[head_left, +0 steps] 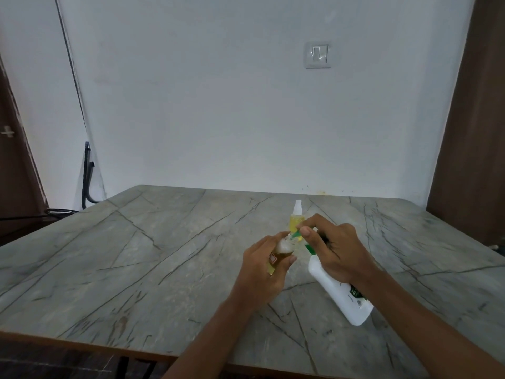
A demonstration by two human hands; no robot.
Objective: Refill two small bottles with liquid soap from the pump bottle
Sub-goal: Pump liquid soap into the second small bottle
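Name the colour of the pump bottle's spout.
Green spout on a white pump bottle; head view shows it.

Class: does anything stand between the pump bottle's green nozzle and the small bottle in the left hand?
Nothing visible does. The right hand tilts the pump bottle so its green nozzle reaches the mouth of the small bottle in the left hand. The capped bottle stands behind them.

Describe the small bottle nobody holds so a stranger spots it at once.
Find the grey table below the wall switch. Just beyond the right hand gripping the pump bottle stands a small bottle of yellow liquid. Unlike the held bottle in the left hand, it wears a white spray cap.
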